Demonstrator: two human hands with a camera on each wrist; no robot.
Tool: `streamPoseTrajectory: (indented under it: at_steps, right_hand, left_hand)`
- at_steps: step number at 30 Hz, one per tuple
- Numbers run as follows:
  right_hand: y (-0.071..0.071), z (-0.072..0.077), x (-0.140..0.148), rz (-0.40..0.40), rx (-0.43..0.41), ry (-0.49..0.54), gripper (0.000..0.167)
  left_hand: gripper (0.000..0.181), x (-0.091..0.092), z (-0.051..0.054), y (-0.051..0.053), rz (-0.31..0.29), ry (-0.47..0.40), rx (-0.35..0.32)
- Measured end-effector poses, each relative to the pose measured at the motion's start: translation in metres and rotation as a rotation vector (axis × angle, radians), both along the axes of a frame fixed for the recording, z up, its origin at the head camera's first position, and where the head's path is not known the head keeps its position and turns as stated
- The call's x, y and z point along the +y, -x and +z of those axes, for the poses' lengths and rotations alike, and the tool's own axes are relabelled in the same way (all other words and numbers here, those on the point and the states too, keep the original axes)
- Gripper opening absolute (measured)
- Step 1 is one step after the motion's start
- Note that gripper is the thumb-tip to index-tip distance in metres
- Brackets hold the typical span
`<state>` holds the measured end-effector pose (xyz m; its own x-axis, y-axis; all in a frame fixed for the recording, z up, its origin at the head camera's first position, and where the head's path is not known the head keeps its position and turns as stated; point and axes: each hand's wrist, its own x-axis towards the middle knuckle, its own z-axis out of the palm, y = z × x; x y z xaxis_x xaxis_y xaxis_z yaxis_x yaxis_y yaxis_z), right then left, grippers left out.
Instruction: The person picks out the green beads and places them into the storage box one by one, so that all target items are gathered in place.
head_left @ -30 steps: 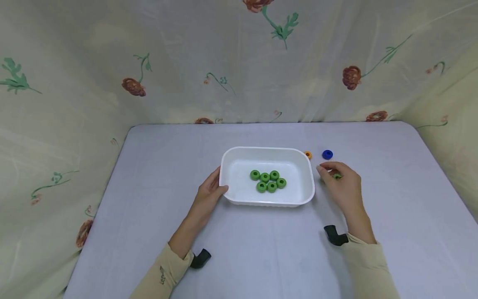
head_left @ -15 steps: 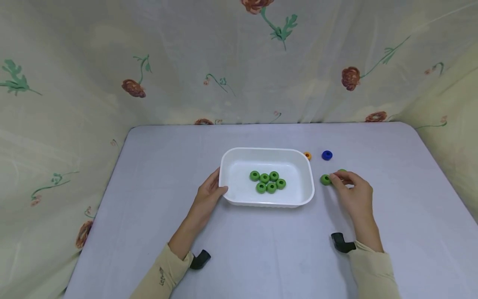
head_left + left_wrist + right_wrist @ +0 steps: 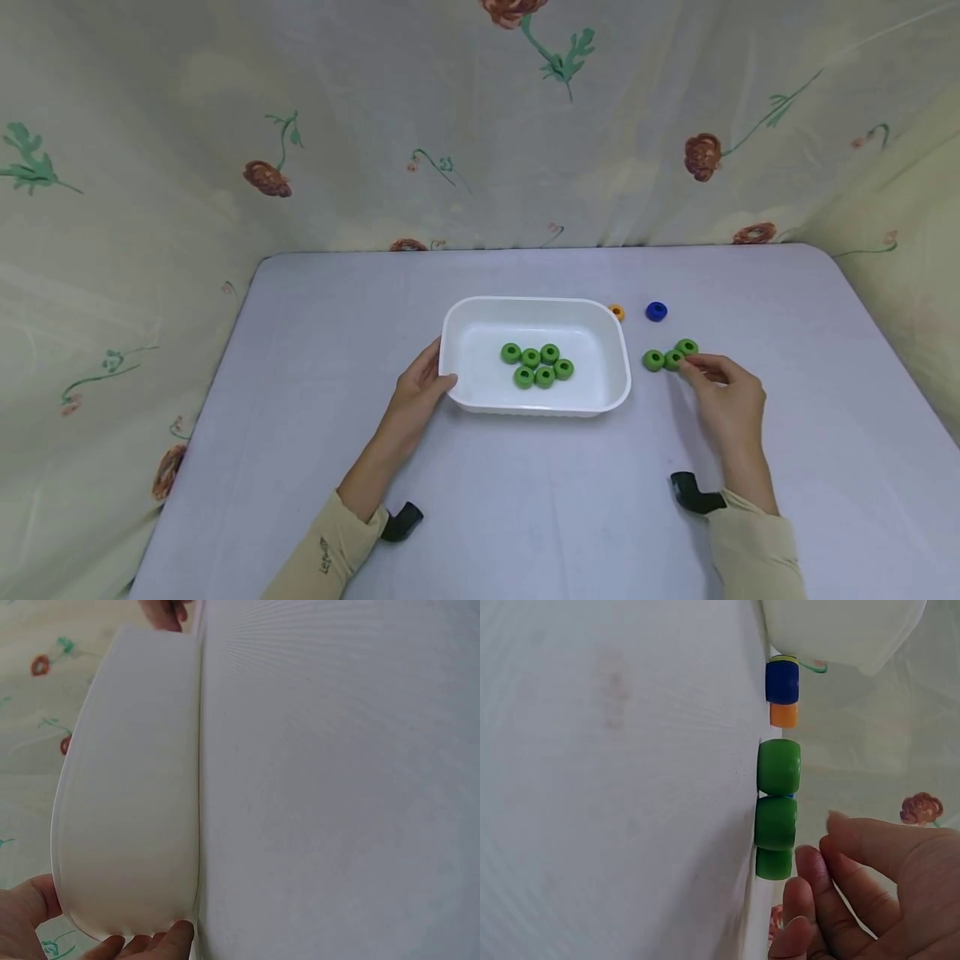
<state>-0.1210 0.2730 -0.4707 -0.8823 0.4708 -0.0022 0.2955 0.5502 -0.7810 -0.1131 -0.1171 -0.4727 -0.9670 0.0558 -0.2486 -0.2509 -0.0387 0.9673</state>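
Observation:
My left hand [image 3: 418, 393] grips the left end of a white tray [image 3: 536, 408], thumb at the rim; in the left wrist view its fingers press the tray's wall [image 3: 127, 787]. Several green beads [image 3: 544, 377] lie inside. Right of the tray, three more green beads [image 3: 653, 360] stand close together on the table. Beside them is my right hand [image 3: 729, 406]. The right wrist view shows that hand [image 3: 877, 889] with loosely bent fingers and nothing between thumb and fingertips, just off the green beads [image 3: 775, 823].
Behind the three green beads lies a blue bead [image 3: 656, 312]. An orange bead [image 3: 617, 312] sits against the tray's back right corner, partly hidden by the rim. A floral curtain [image 3: 480, 125] hangs behind the table [image 3: 525, 517].
My right hand has moved right and slightly nearer the table's front, uncovering the three green beads. My left hand and the tray have stayed in place.

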Motion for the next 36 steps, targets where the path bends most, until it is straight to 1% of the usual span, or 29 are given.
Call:
streamPoseTrajectory:
  at_steps: [3,7,12,18,23,28,36]
  right_hand:
    - [0.0,-0.001,0.001,-0.008,-0.03,0.004,0.03]
    - [0.002,-0.005,0.001,-0.013,-0.05,0.004,0.031]
    - [0.002,-0.01,0.002,-0.016,-0.046,-0.021,0.032]
    - [0.004,-0.014,0.002,-0.015,-0.03,-0.019,0.034]
    - [0.004,-0.017,0.001,-0.014,-0.047,-0.031,0.04]
    - [0.005,-0.019,0.0,-0.025,-0.06,-0.054,0.041]
    - [0.005,-0.021,0.0,-0.017,-0.037,-0.074,0.042]
  left_hand:
    - [0.067,0.0,0.0,0.0,0.002,-0.001,-0.003]
    - [0.067,-0.001,0.0,0.0,0.002,-0.001,-0.004]
    - [0.067,-0.001,0.0,-0.001,-0.006,0.0,0.001]
    - [0.067,-0.001,-0.001,0.0,-0.011,-0.008,0.008]
    - [0.067,-0.001,-0.001,0.0,-0.01,-0.013,0.005]
    - [0.067,-0.001,-0.001,-0.001,-0.012,-0.014,0.003]
    - [0.067,-0.001,-0.003,0.0,-0.017,-0.013,0.009]
